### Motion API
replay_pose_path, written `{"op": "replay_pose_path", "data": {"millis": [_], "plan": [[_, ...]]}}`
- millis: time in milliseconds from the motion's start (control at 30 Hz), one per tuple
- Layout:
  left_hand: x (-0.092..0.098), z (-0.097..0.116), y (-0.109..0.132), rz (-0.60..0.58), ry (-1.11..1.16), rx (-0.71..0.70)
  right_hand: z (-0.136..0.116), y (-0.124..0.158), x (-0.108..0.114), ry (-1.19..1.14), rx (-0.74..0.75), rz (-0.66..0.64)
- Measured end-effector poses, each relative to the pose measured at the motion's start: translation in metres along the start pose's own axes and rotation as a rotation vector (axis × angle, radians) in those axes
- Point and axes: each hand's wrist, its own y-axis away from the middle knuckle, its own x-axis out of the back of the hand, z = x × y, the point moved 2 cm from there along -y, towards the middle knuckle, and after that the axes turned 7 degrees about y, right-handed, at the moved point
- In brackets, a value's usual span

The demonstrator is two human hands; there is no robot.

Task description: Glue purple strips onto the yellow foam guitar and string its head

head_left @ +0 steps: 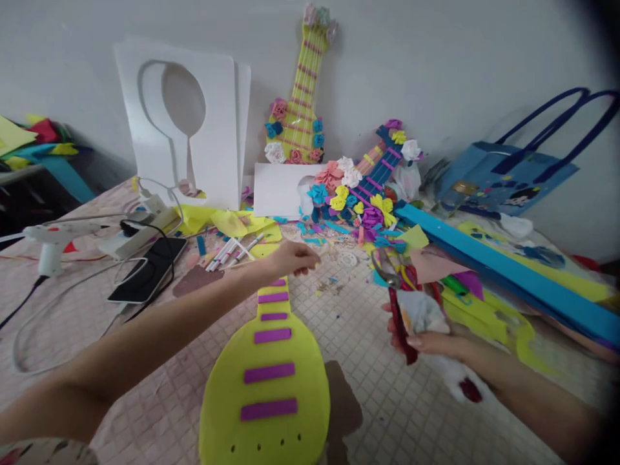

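Note:
My left hand (pixel 294 258) is over the neck of a yellow foam guitar shape (pixel 271 355), its fingers curled together. Whatever they may pinch is too small to make out. Purple strips (pixel 268 373) cross the guitar, and several small holes show near its lower end. My right hand (pixel 436 342) grips red-handled cutters (pixel 401 329) with a curved metal jaw pointing away from me. White cloth or tissue (pixel 422 312) is bunched at the handles, and a red end sticks out below the wrist. The guitar lies flat, its upper neck partly hidden behind my left hand.
At left are a glue gun (pixel 51 245), a power strip (pixel 138 232) and a black phone (pixel 148 270) with cables. Decorated guitars (pixel 303 90) and white cut-out boards (pixel 220 129) stand behind. Foam scraps, a long blue strip (pixel 484 258) and a blue bag (pixel 504 174) are at right.

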Motion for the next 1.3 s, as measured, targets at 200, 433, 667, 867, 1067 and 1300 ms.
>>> {"op": "replay_pose_path", "data": {"millis": [200,433,667,867,1067,1300], "plan": [[-0.043,-0.016,0.035,-0.182,0.639,0.273,-0.002,-0.003,-0.019,0.051,0.045,-0.193],[-0.050,-0.019,0.036,-0.316,0.817,0.270,-0.013,-0.010,-0.023,0.133,0.111,-0.304],[-0.056,-0.025,0.033,-0.383,0.877,0.247,-0.008,-0.017,-0.026,0.192,0.122,-0.343],[-0.061,-0.026,0.033,-0.394,0.937,0.227,-0.005,-0.019,-0.029,0.204,0.142,-0.371],[-0.063,-0.028,0.034,-0.389,0.950,0.225,-0.011,-0.017,-0.030,0.185,0.113,-0.382],[-0.064,-0.027,0.033,-0.410,0.929,0.253,-0.016,-0.017,-0.029,0.207,0.137,-0.443]]}}
